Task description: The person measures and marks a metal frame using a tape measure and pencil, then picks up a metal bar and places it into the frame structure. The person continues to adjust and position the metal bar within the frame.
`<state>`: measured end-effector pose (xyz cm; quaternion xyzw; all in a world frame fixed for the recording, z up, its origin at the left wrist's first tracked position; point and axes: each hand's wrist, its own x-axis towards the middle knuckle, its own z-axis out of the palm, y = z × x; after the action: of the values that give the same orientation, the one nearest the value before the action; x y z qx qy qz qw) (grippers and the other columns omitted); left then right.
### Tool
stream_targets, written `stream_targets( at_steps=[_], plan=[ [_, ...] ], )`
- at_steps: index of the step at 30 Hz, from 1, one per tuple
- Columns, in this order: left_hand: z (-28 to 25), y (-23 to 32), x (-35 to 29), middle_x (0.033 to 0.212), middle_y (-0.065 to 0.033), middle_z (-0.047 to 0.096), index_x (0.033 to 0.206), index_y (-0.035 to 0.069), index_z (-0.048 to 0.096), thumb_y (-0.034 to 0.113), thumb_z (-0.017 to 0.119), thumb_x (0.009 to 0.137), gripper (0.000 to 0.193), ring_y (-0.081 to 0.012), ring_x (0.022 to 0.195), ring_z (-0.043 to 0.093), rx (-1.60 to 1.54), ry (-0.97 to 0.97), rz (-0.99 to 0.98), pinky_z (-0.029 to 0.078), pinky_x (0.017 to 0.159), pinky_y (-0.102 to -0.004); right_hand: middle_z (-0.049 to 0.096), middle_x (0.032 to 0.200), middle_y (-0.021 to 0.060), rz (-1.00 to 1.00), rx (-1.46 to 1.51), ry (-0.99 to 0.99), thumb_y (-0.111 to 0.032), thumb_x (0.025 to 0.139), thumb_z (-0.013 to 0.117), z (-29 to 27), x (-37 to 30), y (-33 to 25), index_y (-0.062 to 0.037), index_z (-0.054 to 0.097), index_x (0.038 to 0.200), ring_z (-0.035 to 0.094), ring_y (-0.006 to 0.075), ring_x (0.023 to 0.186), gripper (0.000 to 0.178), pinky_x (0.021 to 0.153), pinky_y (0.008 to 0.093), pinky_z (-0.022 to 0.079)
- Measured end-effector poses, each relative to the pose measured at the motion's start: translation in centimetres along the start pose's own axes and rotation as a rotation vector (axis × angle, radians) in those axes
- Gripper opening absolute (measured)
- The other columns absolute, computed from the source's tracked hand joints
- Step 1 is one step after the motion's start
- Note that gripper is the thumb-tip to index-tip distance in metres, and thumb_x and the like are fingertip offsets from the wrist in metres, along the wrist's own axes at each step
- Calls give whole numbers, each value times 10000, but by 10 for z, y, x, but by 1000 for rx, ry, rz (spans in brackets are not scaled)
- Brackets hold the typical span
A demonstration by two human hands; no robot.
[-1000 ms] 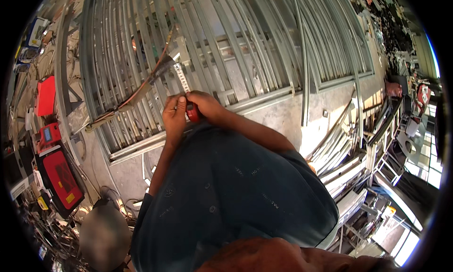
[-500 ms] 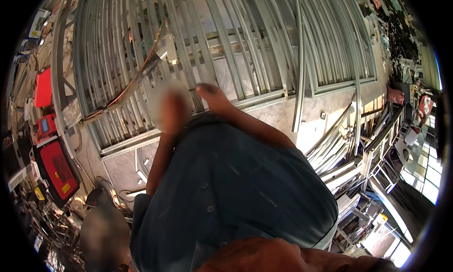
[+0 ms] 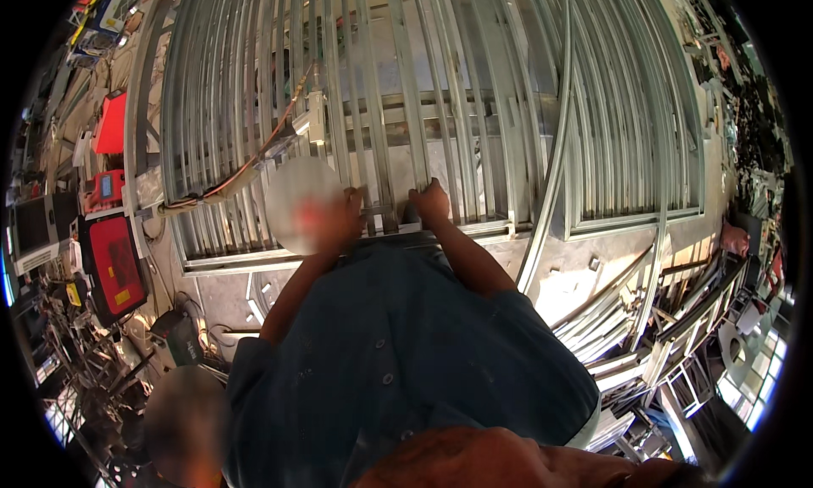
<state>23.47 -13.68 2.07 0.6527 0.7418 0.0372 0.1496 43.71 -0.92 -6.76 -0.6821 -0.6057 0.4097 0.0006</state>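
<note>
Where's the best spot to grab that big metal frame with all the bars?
Probably along the near bottom rail of the metal frame, coming from the person's own side. That edge lies closest and runs straight across, and the bars leave gaps for fingers. The right hand already rests on a bar just above it; the left hand is blurred beside it, so its grip is unclear.

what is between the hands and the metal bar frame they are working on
Nothing visible. The right hand rests directly on the metal bar frame, and the left hand is at its lower rail beside it, though blurred.
</note>
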Motion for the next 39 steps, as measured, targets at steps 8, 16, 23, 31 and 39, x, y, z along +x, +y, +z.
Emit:
stream_targets(
  at_steps=[8,16,23,31,39],
  plan=[
    [69,10,16,1138,-168,606,1200,38,583,159,693,791,441,-389,1132,560,-168,-140,176,491,933,-515,707,981,255,38,-15,-29,-354,777,704,-8,-8,-14,18,519,1213,693,439,929,602,828,533,542],
    [53,25,27,1082,-152,612,1084,43,616,89,594,834,256,-376,1128,567,-72,-172,133,502,922,-523,707,940,246,59,-19,-25,-333,783,704,-7,-8,-16,14,516,1196,694,424,912,571,811,522,542],
    [57,19,25,1119,-182,592,1116,50,625,73,699,749,375,-397,1104,557,-198,-88,94,487,933,-499,708,958,234,14,40,-150,-439,748,780,-21,-1,-15,54,504,1236,689,429,954,747,822,500,541],
    [0,3,30,1183,-127,653,1241,88,608,237,690,870,409,-358,1081,624,-247,-26,-173,526,923,-464,663,1044,261,-136,245,-61,-463,796,763,-25,16,-13,66,486,1285,649,452,992,771,864,493,520],
    [26,-5,-39,1006,-121,664,1127,72,656,163,684,846,297,-345,997,641,-225,199,-359,552,826,-444,389,1421,293,-773,80,497,-158,918,672,-58,28,-78,72,305,1435,458,482,1266,675,1000,543,457]
  ],
)
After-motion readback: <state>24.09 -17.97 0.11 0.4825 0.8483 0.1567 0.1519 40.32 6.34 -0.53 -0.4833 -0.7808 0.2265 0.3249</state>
